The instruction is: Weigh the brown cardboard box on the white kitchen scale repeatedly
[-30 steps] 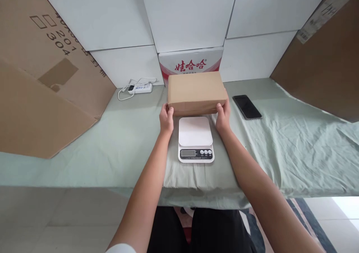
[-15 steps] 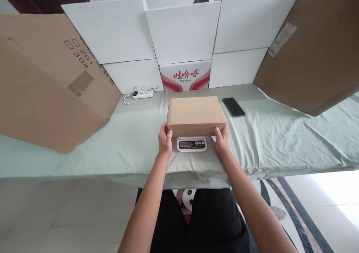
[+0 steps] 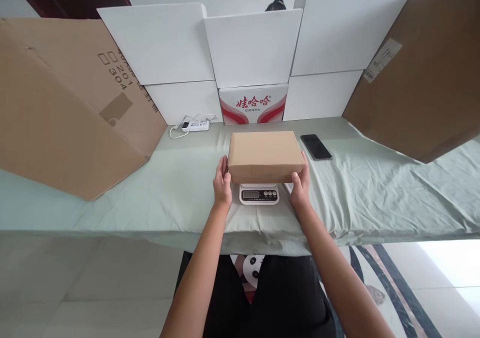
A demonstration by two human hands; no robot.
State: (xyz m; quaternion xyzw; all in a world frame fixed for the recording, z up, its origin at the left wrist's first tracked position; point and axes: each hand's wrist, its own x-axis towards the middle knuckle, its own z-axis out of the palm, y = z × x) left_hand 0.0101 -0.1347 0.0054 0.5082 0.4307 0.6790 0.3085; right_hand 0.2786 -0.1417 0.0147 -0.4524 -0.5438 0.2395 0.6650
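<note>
A closed brown cardboard box (image 3: 266, 173) rests on a small white kitchen scale (image 3: 259, 195), hiding its weighing platform. The scale's dark display and several buttons show in front of the box. At the box's left front corner is my left hand (image 3: 222, 184), its fingers stretched out and its thumb right beside the edge. My right hand (image 3: 300, 184) is at the opposite corner, with the thumb over the lower front face and the fingers along the right side. A black smartphone (image 3: 316, 147) lies on the cloth beyond my right hand.
A pale green cloth (image 3: 180, 188) covers the table. White boxes (image 3: 255, 48) stand stacked at the back, above a red-and-white printed carton (image 3: 253, 104). Large cardboard panels (image 3: 71, 113) flank the left and right sides (image 3: 416, 73). A white device with a cable (image 3: 195, 126) lies back left.
My left hand has loosened from the box, its thumb shifting off the front face to beside the edge. The right hand stays at its corner. The whole view has shifted slightly.
</note>
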